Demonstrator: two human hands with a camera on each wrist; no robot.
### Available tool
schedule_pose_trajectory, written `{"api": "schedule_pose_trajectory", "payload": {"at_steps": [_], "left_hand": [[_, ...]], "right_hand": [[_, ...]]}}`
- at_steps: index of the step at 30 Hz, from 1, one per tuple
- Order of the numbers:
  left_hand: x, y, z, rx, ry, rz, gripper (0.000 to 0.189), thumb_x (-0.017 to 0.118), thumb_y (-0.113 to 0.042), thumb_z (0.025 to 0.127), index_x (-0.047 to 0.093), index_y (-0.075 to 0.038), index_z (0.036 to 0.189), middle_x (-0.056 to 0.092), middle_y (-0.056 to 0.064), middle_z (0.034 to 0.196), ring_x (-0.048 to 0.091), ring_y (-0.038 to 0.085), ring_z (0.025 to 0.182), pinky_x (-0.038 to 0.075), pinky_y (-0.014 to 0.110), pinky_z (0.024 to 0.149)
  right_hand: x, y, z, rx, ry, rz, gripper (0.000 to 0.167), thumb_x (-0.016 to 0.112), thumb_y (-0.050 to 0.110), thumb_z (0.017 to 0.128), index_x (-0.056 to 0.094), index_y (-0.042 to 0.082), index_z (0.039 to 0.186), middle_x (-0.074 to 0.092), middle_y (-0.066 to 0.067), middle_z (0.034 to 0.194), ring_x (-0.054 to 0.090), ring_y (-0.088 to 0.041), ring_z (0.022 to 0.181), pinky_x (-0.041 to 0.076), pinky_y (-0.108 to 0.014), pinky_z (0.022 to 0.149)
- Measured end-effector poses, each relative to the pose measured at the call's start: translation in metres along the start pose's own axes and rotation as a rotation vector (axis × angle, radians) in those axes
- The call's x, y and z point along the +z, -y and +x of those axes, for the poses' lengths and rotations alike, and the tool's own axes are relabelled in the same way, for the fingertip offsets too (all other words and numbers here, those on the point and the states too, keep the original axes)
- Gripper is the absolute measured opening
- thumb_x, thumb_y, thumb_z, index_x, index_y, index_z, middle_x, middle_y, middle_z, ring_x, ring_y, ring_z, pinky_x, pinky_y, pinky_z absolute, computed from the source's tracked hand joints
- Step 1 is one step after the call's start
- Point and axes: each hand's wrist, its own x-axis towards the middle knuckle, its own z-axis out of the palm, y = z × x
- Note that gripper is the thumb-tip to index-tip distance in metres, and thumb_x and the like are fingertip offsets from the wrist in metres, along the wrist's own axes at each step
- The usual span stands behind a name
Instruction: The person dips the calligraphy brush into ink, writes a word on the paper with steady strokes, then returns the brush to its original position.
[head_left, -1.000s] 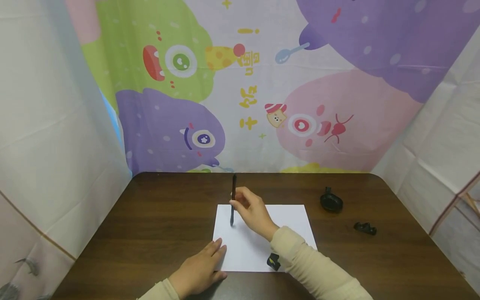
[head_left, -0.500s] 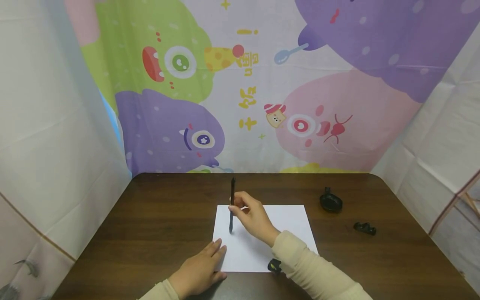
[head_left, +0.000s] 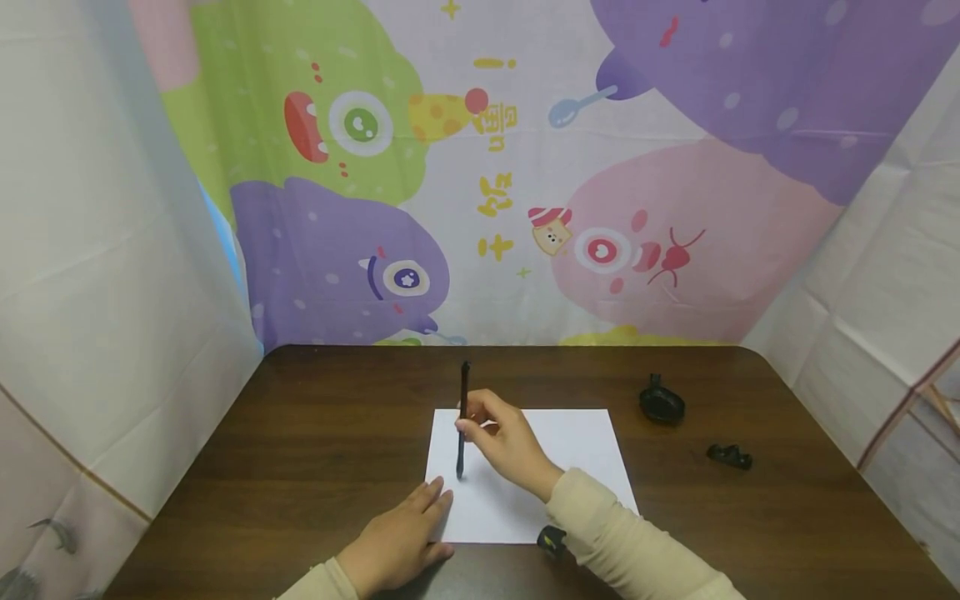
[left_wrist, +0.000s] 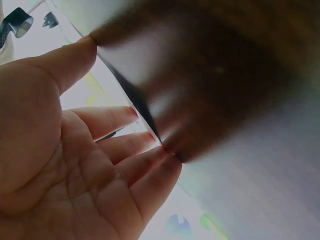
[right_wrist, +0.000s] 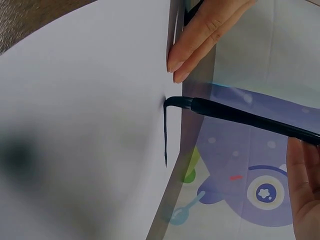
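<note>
My right hand (head_left: 510, 442) pinches a black calligraphy brush (head_left: 462, 408) between thumb and fingers, holding it nearly upright over the left part of a white sheet of paper (head_left: 570, 467). In the right wrist view, the bristles of the brush (right_wrist: 240, 115) are bent against the sheet, at the end of a thin dark ink stroke (right_wrist: 165, 140). My left hand (head_left: 401, 533) lies with fingers extended at the sheet's lower left edge, its fingertips on the paper. The left wrist view has the palm side of the left hand (left_wrist: 85, 165), with the fingers touching the surface.
A small black dish (head_left: 662, 406) with a short handle stands right of the sheet. Nearer lies a black brush rest (head_left: 729, 457). A small black device (head_left: 551, 540) shows below the right sleeve. Behind the brown table (head_left: 315, 433) hangs a cartoon-printed curtain (head_left: 510, 167).
My right hand has drawn the brush toward me down the left part of the paper, its bristle end moving nearer to my left hand. The left hand has stayed in place.
</note>
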Motion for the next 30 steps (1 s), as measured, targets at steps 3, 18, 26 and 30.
{"api": "schedule_pose_trajectory", "payload": {"at_steps": [3, 18, 26, 30], "left_hand": [[0.000, 0.000, 0.000, 0.000, -0.002, 0.001, 0.066, 0.069, -0.042, 0.087, 0.052, -0.006, 0.140, 0.045, 0.018, 0.150, 0.045, 0.037, 0.137, 0.049, 0.056, 0.097], [-0.004, -0.002, -0.001, 0.010, 0.009, 0.003, 0.066, 0.068, -0.040, 0.088, 0.051, -0.003, 0.140, 0.044, 0.020, 0.151, 0.046, 0.038, 0.137, 0.048, 0.056, 0.099], [-0.003, -0.002, -0.002, -0.003, 0.011, -0.005, 0.067, 0.068, -0.041, 0.088, 0.051, -0.004, 0.141, 0.043, 0.019, 0.152, 0.045, 0.037, 0.138, 0.048, 0.056, 0.098], [-0.002, -0.001, -0.002, -0.003, 0.008, -0.010, 0.067, 0.068, -0.041, 0.088, 0.051, -0.004, 0.141, 0.043, 0.019, 0.152, 0.045, 0.038, 0.138, 0.048, 0.056, 0.098]], "right_hand": [[0.000, 0.002, 0.000, -0.001, 0.006, 0.012, 0.021, 0.066, 0.009, 0.092, 0.059, 0.007, 0.112, 0.065, -0.011, 0.089, 0.071, -0.021, 0.082, 0.059, -0.024, 0.070], [-0.018, 0.004, 0.024, -0.016, -0.079, 0.053, 0.020, 0.064, 0.005, 0.093, 0.058, 0.002, 0.112, 0.067, -0.018, 0.092, 0.069, -0.034, 0.081, 0.061, -0.035, 0.073], [-0.018, -0.011, 0.034, -0.046, -0.173, 0.007, 0.016, 0.064, 0.005, 0.094, 0.056, 0.000, 0.107, 0.068, -0.013, 0.089, 0.068, -0.025, 0.080, 0.055, -0.023, 0.071], [-0.014, -0.013, 0.036, -0.026, -0.196, 0.020, 0.016, 0.063, -0.001, 0.092, 0.056, -0.005, 0.106, 0.066, -0.020, 0.092, 0.068, -0.035, 0.083, 0.059, -0.032, 0.074]]}}
